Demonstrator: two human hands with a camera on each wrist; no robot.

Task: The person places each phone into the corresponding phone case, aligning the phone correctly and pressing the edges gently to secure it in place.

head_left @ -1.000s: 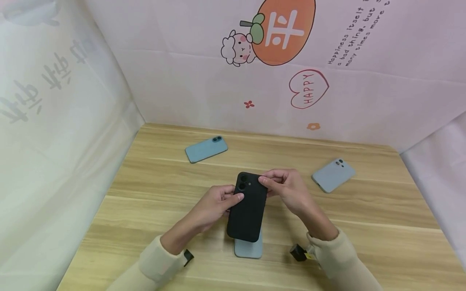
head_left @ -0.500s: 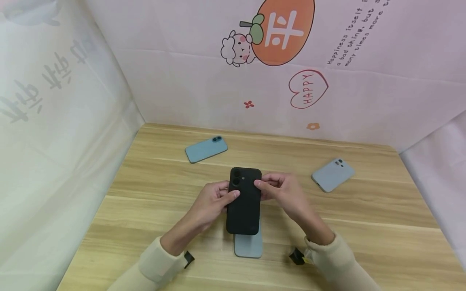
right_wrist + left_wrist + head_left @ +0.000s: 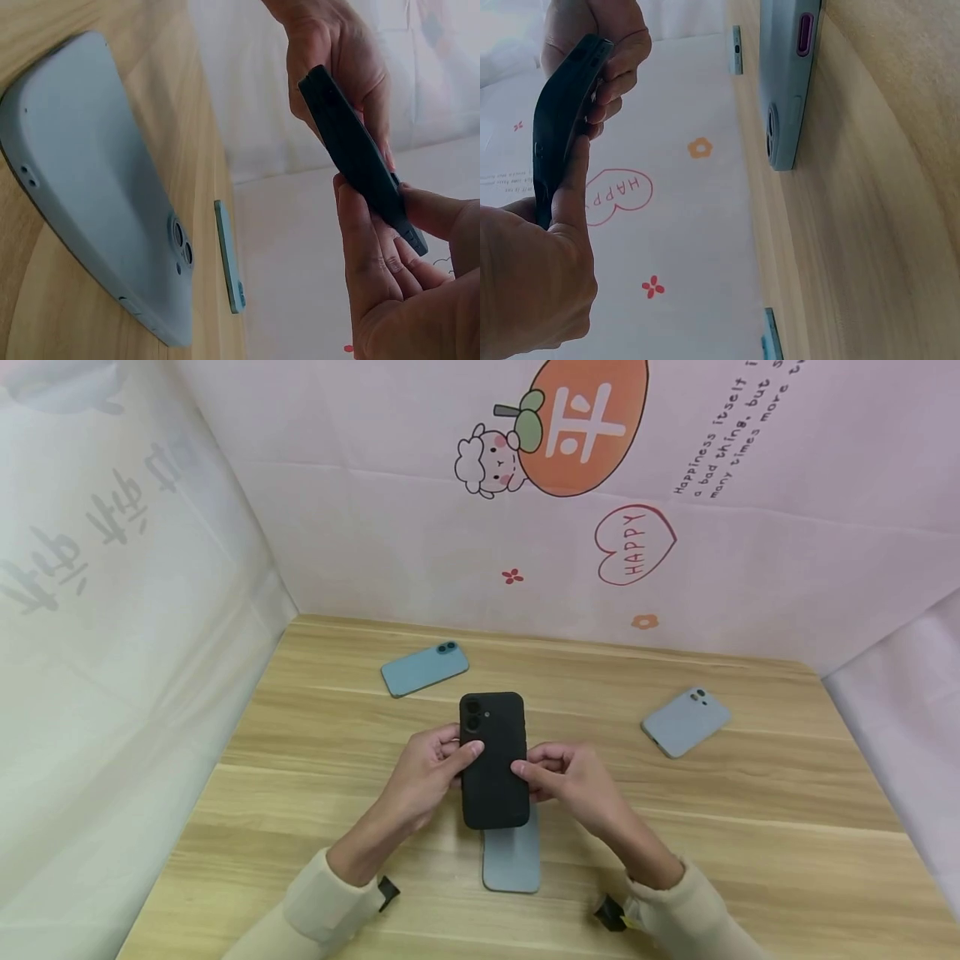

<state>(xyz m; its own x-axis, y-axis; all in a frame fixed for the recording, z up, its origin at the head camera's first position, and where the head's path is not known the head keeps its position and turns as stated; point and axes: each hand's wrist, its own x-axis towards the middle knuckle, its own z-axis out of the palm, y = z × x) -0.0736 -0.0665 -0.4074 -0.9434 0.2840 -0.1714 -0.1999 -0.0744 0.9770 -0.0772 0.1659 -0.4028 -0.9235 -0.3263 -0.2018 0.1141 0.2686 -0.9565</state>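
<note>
In the head view a black phone (image 3: 495, 793), back up with two lenses at its top left, is held above the table. My left hand (image 3: 426, 777) grips its left edge, thumb on the back. On the right edge my right hand (image 3: 576, 781) pinches it lower down, thumb on the back and fingers bent beneath. Directly below lies a pale blue phone (image 3: 512, 864), its upper part hidden in the head view. The right wrist view shows that pale blue phone (image 3: 97, 180) back up, with its lenses uncovered. Whether the black phone wears a case, I cannot tell.
A blue phone (image 3: 425, 670) lies at the back left of the wooden table (image 3: 315, 727). Farther right is a light grey-blue phone (image 3: 686, 722). White printed cloth (image 3: 390, 543) stands behind the table and along its sides.
The black phone has shifted left and away from me, turning upright from its tilt. More of the pale blue phone shows. My right hand has slid down the black phone's right edge.
</note>
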